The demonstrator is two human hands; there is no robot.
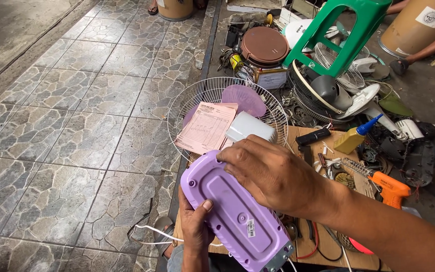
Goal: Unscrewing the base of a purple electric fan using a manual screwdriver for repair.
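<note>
Purple housing (235,214) before fan grille (207,95)

A small white barcode sticker (250,228) sits on the underside of the purple plastic base (232,211), near its lower end. A pink printed form sheet (206,127) lies tilted inside the white wire fan guard (177,108). A square white label (430,16) with a round dark mark is on the tan cardboard drum (409,30) at the top right. Below the round brown lid (264,46) stands a small box (271,78) with a white label on its front. A yellow squeeze bottle (357,135) with blue nozzle lies on the wooden board (303,148).
</note>
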